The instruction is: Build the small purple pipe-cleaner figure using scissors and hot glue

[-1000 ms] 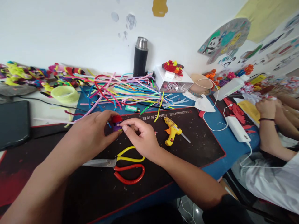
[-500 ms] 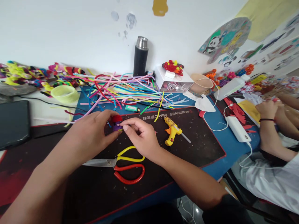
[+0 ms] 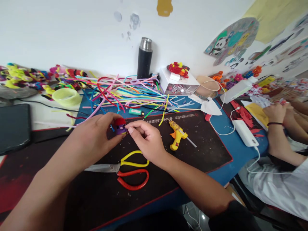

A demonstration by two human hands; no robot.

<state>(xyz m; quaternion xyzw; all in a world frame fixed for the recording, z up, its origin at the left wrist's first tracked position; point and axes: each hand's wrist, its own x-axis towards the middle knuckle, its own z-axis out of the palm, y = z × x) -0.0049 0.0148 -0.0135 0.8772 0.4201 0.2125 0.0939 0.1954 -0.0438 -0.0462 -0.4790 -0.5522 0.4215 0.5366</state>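
Observation:
My left hand point(image 3: 96, 133) grips a small purple figure with a red top point(image 3: 120, 127) between thumb and fingers. Dark spots and a pink dot show on the figure's front. At its right side, the thumb and forefinger of my right hand point(image 3: 146, 138) are pinched together, touching or almost touching it. Whatever lies between those fingertips is too small to make out. Below both hands, scissors point(image 3: 133, 179) with one yellow and one red handle lie on the black mat point(image 3: 101, 199). A yellow glue gun point(image 3: 177, 134) rests right of my right hand, a glue stick protruding from its back.
Pipe cleaners point(image 3: 134, 89) are heaped behind the mat, before a black flask point(image 3: 144, 59) and a white box point(image 3: 178, 81). A dark tablet-like slab point(image 3: 14, 126) lies left. A white power bank point(image 3: 245, 133) with cables lies right, near another person's arm point(image 3: 276, 138).
My right fingertips have shifted slightly right, off the figure's front, and the pink dot there shows more clearly. My left hand keeps its hold almost unmoved.

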